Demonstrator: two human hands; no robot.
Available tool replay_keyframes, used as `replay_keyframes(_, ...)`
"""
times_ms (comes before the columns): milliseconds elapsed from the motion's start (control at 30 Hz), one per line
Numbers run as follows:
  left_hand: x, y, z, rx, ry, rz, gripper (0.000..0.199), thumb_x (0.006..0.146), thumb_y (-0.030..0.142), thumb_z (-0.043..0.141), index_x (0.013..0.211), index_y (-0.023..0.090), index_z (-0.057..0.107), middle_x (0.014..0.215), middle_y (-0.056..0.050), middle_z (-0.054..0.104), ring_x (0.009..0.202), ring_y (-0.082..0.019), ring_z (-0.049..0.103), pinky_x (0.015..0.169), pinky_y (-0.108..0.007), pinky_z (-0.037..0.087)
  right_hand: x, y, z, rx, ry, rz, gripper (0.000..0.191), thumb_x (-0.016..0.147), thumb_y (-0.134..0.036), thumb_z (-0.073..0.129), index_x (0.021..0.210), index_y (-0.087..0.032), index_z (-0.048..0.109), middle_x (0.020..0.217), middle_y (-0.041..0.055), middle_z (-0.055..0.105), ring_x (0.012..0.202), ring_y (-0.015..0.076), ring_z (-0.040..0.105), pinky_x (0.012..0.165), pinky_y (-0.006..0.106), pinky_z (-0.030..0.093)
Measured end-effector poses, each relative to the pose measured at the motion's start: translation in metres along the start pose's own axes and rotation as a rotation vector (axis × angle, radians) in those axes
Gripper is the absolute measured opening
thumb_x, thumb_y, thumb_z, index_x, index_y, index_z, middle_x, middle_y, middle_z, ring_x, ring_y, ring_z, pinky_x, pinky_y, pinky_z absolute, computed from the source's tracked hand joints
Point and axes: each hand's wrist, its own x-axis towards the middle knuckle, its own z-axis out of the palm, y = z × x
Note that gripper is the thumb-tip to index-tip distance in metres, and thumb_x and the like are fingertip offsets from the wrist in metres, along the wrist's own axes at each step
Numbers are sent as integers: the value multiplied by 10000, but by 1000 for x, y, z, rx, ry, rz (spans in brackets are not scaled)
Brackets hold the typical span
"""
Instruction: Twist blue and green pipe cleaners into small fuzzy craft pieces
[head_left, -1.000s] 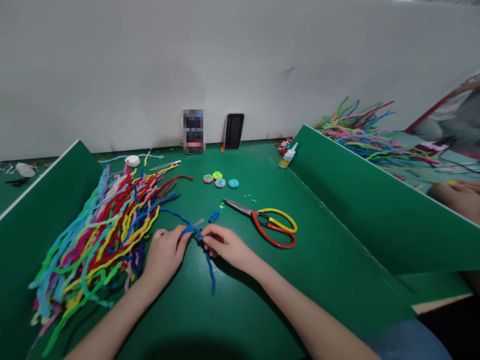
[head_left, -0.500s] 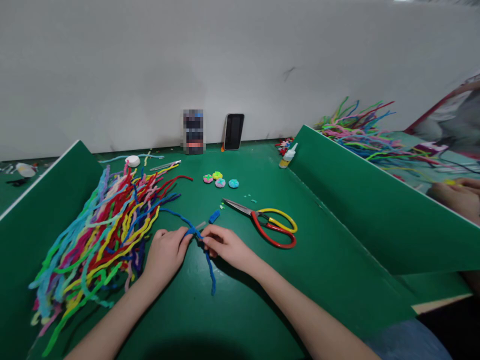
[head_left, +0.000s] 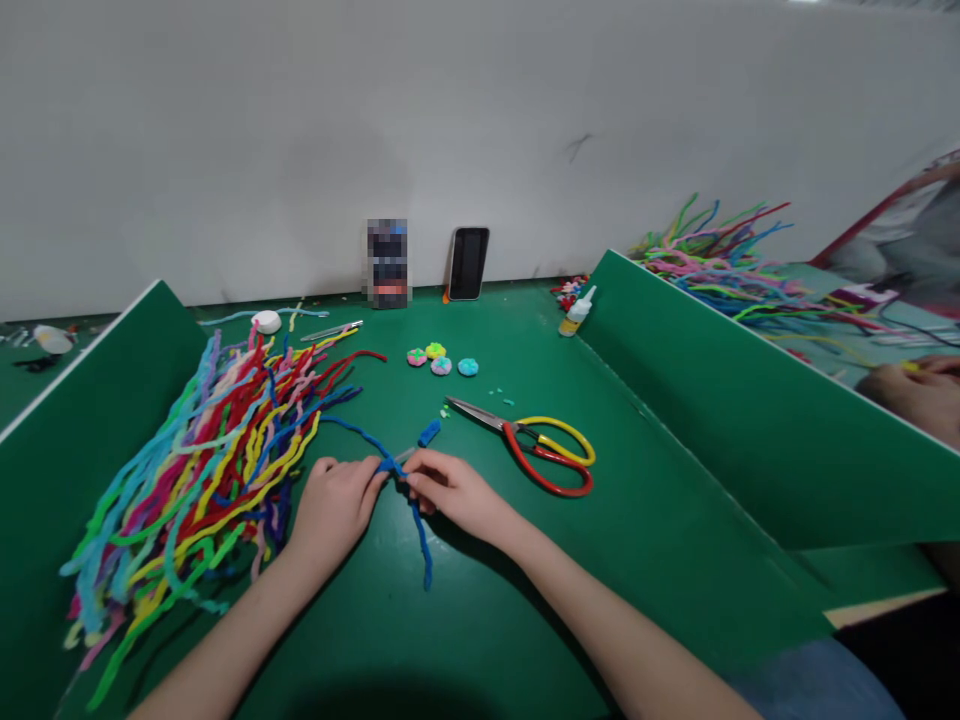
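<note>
Between my two hands is a blue pipe cleaner [head_left: 422, 545], crossed over itself around a thin pale stick [head_left: 406, 454]. My left hand [head_left: 339, 500] pinches it on the left of the crossing. On the other side, the fingertips of my right hand [head_left: 450, 490] are closed on it. One end trails towards me, the other runs up and left to the pile of pipe cleaners [head_left: 217, 440]. Just beyond my right fingers lies a short blue fuzzy piece [head_left: 430, 433]. Scissors [head_left: 525, 440] with one red and one yellow handle lie to the right, blades partly apart.
Several small fuzzy discs [head_left: 441, 366] lie ahead. A phone [head_left: 469, 263] leans on the wall; a glue bottle [head_left: 577, 312] stands by the right green divider [head_left: 735, 400]. Tweezers [head_left: 331, 331] and a white round object [head_left: 266, 322] lie behind the pile. Another person's hands [head_left: 919, 395] show past the divider.
Both hands keep nearly the same place and grip. My left fingers have shifted very slightly to the right along the blue pipe cleaner at the crossing.
</note>
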Motion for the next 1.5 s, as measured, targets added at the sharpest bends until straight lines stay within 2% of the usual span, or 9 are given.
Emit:
replay_keyframes(1300, 0, -2, 4, 19, 81, 137, 280, 853, 258, 284, 806, 164, 544, 613, -30, 620, 579, -171, 555, 597, -293, 316, 2, 4, 0, 42, 6, 1, 62, 721, -132, 428, 688, -157, 474, 542, -60, 449, 426, 40, 417, 445, 166, 349)
replay_keyframes(1500, 0, -2, 4, 8, 67, 111, 292, 852, 266, 285, 792, 162, 551, 637, -41, 633, 595, -170, 568, 574, -284, 323, 2, 6, 1, -77, 37, -72, 81, 730, -144, 423, 694, -164, 493, 544, -52, 446, 448, 60, 423, 458, 179, 354)
